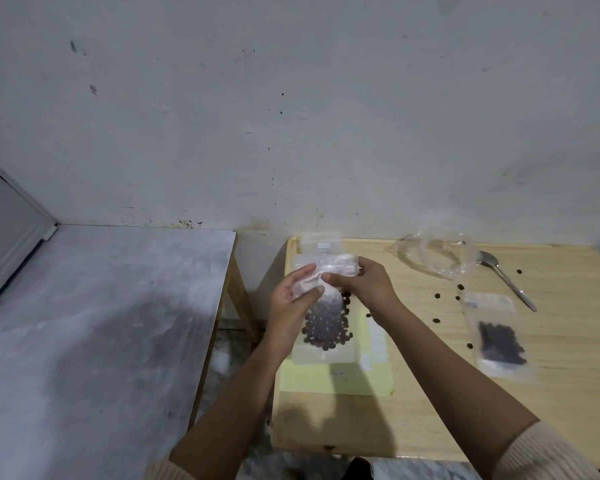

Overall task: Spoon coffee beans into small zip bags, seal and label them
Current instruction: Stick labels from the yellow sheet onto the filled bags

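Both hands hold a small clear zip bag (pixel 326 323) of dark coffee beans, raised upright above the wooden table (pixel 413 420). My left hand (pixel 293 299) grips its upper left side, thumb in front. My right hand (pixel 364 284) pinches the top strip from the right. A second filled bag (pixel 499 341) lies flat on the table at the right. A metal spoon (pixel 506 278) lies at the back right beside a large crumpled clear bag (pixel 437 254). Empty zip bags (pixel 321 245) lie at the back left corner.
A pale yellow sheet (pixel 336 379) with small labels lies under the held bag. Several loose beans (pixel 437 296) are scattered on the table's middle and right. A grey marble-topped table (pixel 94 323) stands at the left across a narrow gap. A stained wall rises behind.
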{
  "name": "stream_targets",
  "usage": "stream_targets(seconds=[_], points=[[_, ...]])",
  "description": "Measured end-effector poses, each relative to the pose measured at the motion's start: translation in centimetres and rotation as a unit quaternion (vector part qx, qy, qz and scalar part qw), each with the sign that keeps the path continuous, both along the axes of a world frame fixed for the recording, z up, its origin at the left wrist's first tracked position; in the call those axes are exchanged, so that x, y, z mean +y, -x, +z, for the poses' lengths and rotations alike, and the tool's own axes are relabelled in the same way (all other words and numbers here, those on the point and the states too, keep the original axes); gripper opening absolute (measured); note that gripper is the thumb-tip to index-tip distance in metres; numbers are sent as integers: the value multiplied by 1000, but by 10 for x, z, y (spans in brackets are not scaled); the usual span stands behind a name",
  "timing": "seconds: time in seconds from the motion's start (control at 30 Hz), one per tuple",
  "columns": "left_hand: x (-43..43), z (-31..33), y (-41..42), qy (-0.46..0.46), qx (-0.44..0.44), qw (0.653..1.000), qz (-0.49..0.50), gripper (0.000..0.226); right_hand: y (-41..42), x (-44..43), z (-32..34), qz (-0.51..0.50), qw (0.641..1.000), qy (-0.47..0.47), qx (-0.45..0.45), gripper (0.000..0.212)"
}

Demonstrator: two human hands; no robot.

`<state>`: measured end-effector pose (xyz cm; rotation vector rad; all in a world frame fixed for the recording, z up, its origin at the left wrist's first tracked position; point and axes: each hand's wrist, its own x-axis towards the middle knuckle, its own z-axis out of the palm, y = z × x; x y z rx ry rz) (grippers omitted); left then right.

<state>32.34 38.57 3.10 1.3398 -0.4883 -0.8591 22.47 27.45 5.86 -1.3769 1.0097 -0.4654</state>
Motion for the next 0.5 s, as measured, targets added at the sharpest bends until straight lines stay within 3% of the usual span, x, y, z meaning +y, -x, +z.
stream_targets(seconds=[0.13, 0.5], points=[[-12, 7, 0, -21, 34, 998, 58, 19, 0, -2, 1, -2, 1000, -3, -21, 33], [-41, 3, 6, -30, 35, 994, 97, 17, 1, -25, -7, -29, 1000, 0, -7, 18]])
